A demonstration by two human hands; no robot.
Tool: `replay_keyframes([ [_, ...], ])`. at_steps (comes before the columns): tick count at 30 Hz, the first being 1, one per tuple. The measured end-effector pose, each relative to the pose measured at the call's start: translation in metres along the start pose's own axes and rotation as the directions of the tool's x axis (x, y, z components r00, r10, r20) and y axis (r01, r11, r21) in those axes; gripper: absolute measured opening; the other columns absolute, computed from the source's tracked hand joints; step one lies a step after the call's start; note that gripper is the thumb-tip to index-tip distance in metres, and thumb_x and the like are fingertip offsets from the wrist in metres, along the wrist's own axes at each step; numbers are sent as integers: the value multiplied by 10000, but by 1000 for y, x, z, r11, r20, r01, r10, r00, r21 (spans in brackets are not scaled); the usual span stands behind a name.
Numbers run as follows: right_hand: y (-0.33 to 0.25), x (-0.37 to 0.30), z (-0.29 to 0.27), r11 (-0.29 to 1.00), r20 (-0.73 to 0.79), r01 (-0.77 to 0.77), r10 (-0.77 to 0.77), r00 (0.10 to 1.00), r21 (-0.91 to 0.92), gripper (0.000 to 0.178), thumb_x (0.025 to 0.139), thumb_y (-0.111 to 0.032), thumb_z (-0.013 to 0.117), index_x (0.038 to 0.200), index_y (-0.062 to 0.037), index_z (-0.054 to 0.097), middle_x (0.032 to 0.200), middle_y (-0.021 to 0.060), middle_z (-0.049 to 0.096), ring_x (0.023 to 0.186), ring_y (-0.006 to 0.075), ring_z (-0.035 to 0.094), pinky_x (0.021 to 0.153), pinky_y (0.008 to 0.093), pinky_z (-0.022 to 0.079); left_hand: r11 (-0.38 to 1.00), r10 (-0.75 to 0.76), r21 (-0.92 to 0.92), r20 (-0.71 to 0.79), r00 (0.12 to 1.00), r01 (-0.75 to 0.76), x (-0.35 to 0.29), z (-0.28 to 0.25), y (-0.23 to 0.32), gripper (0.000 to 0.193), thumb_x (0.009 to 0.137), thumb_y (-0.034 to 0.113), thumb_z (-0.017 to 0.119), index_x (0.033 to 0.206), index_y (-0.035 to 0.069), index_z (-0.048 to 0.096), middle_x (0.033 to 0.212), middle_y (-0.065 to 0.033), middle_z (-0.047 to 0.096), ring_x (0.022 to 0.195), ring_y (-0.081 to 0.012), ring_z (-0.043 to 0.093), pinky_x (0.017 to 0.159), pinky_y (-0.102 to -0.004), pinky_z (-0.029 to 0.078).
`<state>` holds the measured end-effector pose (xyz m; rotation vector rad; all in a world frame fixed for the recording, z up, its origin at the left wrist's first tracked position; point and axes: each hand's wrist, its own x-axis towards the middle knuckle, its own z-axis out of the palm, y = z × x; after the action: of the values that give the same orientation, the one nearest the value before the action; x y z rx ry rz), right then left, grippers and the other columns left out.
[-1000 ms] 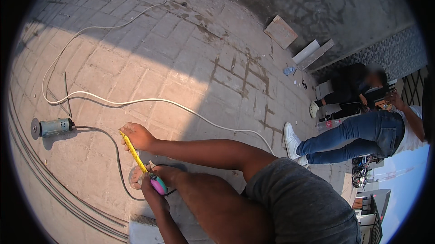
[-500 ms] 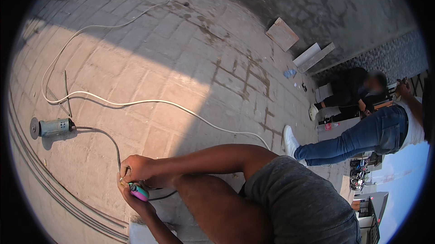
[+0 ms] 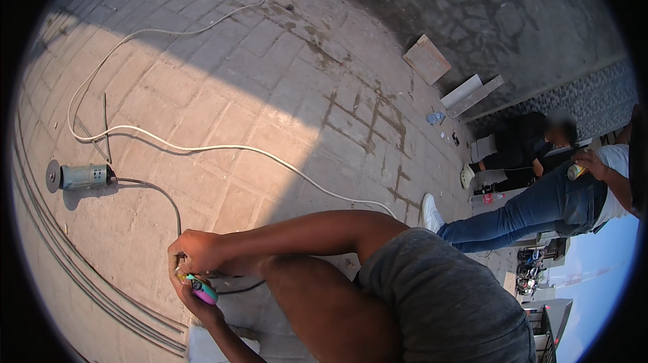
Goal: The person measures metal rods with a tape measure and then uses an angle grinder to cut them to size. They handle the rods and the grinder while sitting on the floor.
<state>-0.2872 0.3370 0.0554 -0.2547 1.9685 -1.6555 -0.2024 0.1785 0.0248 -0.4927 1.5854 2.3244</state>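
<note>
My two hands meet in front of my bare knee. My left hand (image 3: 190,297), on the arm from the lower edge, curls around a rounded teal-and-purple object (image 3: 204,291) whose kind I cannot make out. Fingers closed in a pinch, my right hand (image 3: 200,251) sits against it at a small yellowish bit (image 3: 181,271); what exactly it grips is hidden. A dark cord (image 3: 167,196) runs from an angle grinder (image 3: 84,177) up to my right hand and vanishes behind it. The grinder lies on its side on the paving, disc outward.
A white cable (image 3: 223,148) winds across the paving. Long thin rods (image 3: 88,278) lie along the left, short rods (image 3: 106,123) near the cable. Tile pieces (image 3: 427,60) lean by the wall. A standing person (image 3: 499,220) holds a can; another person (image 3: 523,140) sits behind.
The view has shifted slightly. My hands stay together, fingers moving a little around the yellowish bit. The standing person's hand has come lower, and a can now shows in it.
</note>
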Motion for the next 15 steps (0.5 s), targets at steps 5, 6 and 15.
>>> replay_keyframes([
  [5, -2, 3, 5, 993, -153, 111, -106, 982, 27, 195, 833, -76, 759, 999, 25, 741, 914, 171, 762, 841, 251, 740, 753, 368, 575, 999, -13, 32, -67, 998, 15, 1, -7, 1, 492, 997, 362, 476, 1394, 71, 484, 850, -3, 569, 674, -87, 539, 567, -227, 431],
  [6, -1, 3, 6, 993, -151, 121, -117, 982, 15, 196, 831, -73, 759, 999, 27, 741, 908, 171, 760, 840, 248, 740, 752, 369, 575, 999, -10, 30, -68, 998, 12, 1, -7, 1, 496, 996, 360, 477, 1400, 74, 486, 848, 1, 569, 674, -86, 540, 567, -228, 434],
  [15, 7, -8, 7, 995, 41, -77, 74, 996, 65, 200, 821, -62, 769, 994, 22, 717, 908, 152, 748, 837, 193, 725, 712, 337, 574, 997, -50, 58, -56, 997, 53, -12, -2, 4, 569, 980, 371, 488, 1466, 74, 473, 973, -29, 585, 815, -95, 565, 670, -234, 462],
])
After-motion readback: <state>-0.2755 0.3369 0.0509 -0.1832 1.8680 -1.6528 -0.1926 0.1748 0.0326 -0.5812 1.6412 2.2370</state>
